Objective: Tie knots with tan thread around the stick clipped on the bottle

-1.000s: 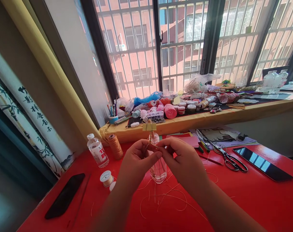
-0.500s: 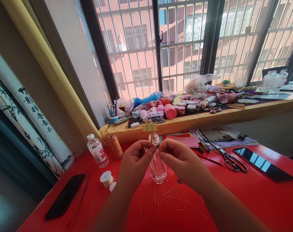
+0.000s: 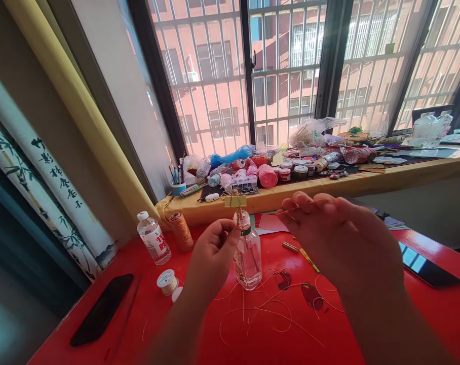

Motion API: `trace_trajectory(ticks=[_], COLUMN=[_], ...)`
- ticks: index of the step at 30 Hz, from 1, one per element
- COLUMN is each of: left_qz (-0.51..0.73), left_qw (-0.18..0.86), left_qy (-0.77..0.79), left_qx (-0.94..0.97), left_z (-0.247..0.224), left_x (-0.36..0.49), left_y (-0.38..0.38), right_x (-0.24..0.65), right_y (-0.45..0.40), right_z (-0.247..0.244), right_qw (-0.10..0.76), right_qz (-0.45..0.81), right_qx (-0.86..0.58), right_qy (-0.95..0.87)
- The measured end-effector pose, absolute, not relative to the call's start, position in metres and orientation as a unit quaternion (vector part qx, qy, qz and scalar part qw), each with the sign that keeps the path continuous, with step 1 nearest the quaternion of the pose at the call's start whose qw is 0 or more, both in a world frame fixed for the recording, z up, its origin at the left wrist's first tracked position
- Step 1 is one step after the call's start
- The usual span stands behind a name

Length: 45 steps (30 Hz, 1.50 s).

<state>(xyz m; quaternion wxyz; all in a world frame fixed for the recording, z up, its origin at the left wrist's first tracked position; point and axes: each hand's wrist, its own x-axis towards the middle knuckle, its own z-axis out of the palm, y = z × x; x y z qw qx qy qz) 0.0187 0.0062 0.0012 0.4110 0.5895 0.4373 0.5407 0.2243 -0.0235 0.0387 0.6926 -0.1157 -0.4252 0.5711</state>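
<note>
A short braided cord [image 3: 238, 217] hangs from a yellow clip [image 3: 235, 201] above the mouth of a clear glass bottle [image 3: 248, 261]. My left hand [image 3: 215, 248] pinches the lower part of this cord between thumb and fingers, just left of the bottle. Off to the right, my right hand [image 3: 340, 238] is raised with a thin thread [image 3: 302, 206] running across its fingers and caught at the thumb. Several loose threads [image 3: 270, 307] lie in loops on the red table [image 3: 291, 344] below.
A labelled water bottle [image 3: 154, 241], an orange thread cone [image 3: 181, 232], a white spool [image 3: 167, 282] and a black phone [image 3: 103, 309] stand or lie at left. Another phone [image 3: 427, 263] lies at right. Craft supplies crowd the windowsill [image 3: 291, 188].
My right hand has moved right and up from beside the left hand, drawing the thread out and turning over. It now covers the scissors. My left hand has stayed at the cord.
</note>
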Motion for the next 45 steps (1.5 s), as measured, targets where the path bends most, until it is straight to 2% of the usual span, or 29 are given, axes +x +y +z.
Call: trace_trajectory(ticks=[7,10,13,15,16,18,20,22,24,31,41,45], left_qz=[0.523,0.525,0.516,0.505,0.499,0.487,0.479,0.469,0.462,0.438,0.418,0.409], left_qw=[0.439,0.442,0.439,0.440,0.439,0.438,0.439,0.443,0.444,0.447,0.443,0.424], left_qy=[0.424,0.418,0.416,0.418,0.419,0.419,0.421,0.422,0.420,0.424,0.425,0.432], left_qx=[0.595,0.595,0.607,0.614,0.619,0.628,0.633,0.637,0.643,0.654,0.669,0.683], left_z=[0.003,0.004,0.005,0.006,0.007,0.007,0.009,0.011,0.014,0.018,0.020,0.018], left_x=[0.016,0.016,0.016,0.016,0.016,0.015,0.014,0.013,0.012,0.011,0.007,0.007], left_y=[0.010,0.009,0.007,0.006,0.006,0.007,0.007,0.006,0.004,-0.002,-0.006,-0.005], right_x=[0.232,0.238,0.239,0.236,0.234,0.231,0.228,0.226,0.223,0.215,0.211,0.209], right_y=[-0.048,-0.054,-0.052,-0.046,-0.043,-0.036,-0.031,-0.028,-0.027,-0.022,-0.011,-0.007], right_z=[0.061,0.065,0.061,0.057,0.057,0.059,0.067,0.077,0.090,0.116,0.112,0.115], right_qw=[0.819,0.825,0.791,0.697,0.610,0.439,0.314,0.232,0.187,0.250,0.340,0.335], right_qz=[0.496,0.468,0.387,0.271,0.218,0.142,0.107,0.102,0.113,0.241,0.264,0.280], right_qx=[-0.075,-0.107,-0.245,-0.389,-0.449,-0.495,-0.495,-0.493,-0.503,-0.545,-0.526,-0.525], right_qy=[-0.277,-0.299,-0.407,-0.538,-0.615,-0.736,-0.803,-0.832,-0.836,-0.763,-0.734,-0.730])
